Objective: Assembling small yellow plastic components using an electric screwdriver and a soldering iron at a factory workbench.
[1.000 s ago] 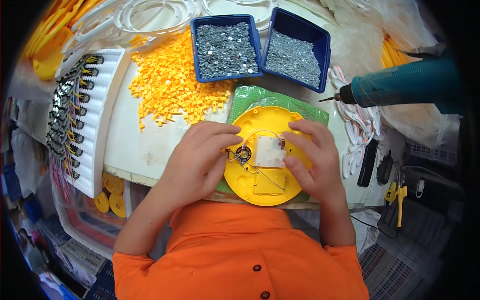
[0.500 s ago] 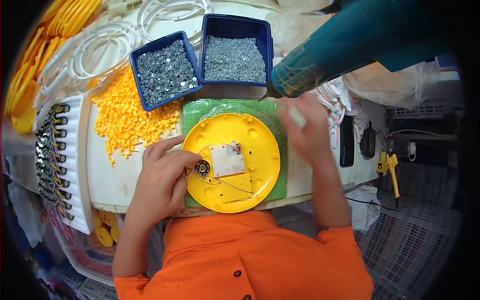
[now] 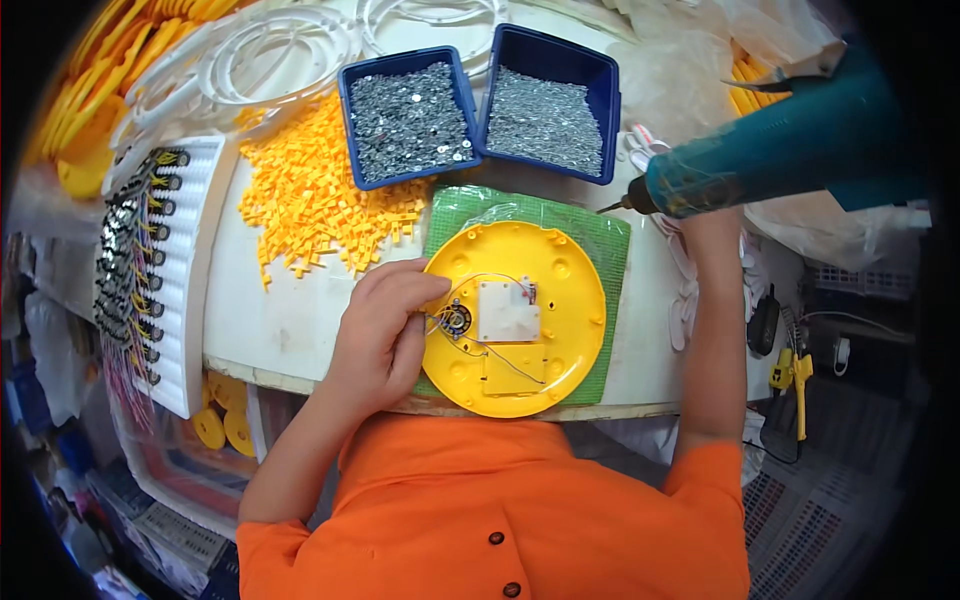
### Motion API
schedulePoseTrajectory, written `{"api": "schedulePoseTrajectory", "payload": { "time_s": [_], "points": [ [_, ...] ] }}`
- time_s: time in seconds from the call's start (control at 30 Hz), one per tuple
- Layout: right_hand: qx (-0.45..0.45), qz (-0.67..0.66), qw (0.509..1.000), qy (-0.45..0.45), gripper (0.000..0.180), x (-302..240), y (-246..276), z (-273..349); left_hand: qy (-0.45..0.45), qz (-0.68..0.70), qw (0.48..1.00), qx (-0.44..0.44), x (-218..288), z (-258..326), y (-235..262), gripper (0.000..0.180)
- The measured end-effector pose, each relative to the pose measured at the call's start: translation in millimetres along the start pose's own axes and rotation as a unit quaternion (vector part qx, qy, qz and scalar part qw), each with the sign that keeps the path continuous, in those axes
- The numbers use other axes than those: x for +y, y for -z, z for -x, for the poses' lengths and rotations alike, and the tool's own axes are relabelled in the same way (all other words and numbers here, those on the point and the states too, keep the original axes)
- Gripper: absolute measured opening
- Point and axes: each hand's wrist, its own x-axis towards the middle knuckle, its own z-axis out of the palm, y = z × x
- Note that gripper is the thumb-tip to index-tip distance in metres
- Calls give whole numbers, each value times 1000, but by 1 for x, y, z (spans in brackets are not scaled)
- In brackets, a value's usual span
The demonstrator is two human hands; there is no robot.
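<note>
A yellow round plastic housing (image 3: 578,340) lies on a green mat (image 3: 610,260) in front of me. Inside it are a white square box (image 3: 508,312), a small round black speaker (image 3: 456,319), thin wires and a yellow rectangular cover (image 3: 515,371). My left hand (image 3: 385,320) is closed at the housing's left rim, its fingertips beside the speaker. Beyond the mat's right side, my right forearm (image 3: 712,340) reaches forward. A teal power screwdriver (image 3: 750,150) hangs in front of my right hand and hides its fingers; what they hold cannot be seen.
Two blue bins, one of washer-like metal pieces (image 3: 410,120) and one of screws (image 3: 550,115), stand behind the mat. Small yellow plastic parts (image 3: 325,195) are heaped at left, near a white foam tray (image 3: 190,300) of speakers. White rings (image 3: 280,55) lie behind; a yellow-handled tool (image 3: 802,390) hangs right.
My right hand has gone from beside the housing, where it held a small white piece, to behind the screwdriver. My left hand stays at the rim. The whole view has shifted.
</note>
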Motion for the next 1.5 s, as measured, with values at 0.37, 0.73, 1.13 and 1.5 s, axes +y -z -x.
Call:
{"api": "schedulePoseTrajectory", "payload": {
  "time_s": [0.37, 0.73, 1.13, 1.5],
  "points": [
    [-113, -274, 950, 99, 18, -119, -4, 54, 32, -9, 997, 72, -2, 12, -5, 36],
    [-138, -183, 963, 144, 17, -129, -20, 48, 32, 15, 997, 67, -6, 9, -8, 39],
    [245, 15, 964, 102, 16, 29, 16, -31, 60, 53, 993, 86, -10, 21, -10, 38],
    [264, 11, 963, -53, 28, 268, 71, -84, 23, 58, 996, 58, -7, -1, -19, 36]
  ]
}}
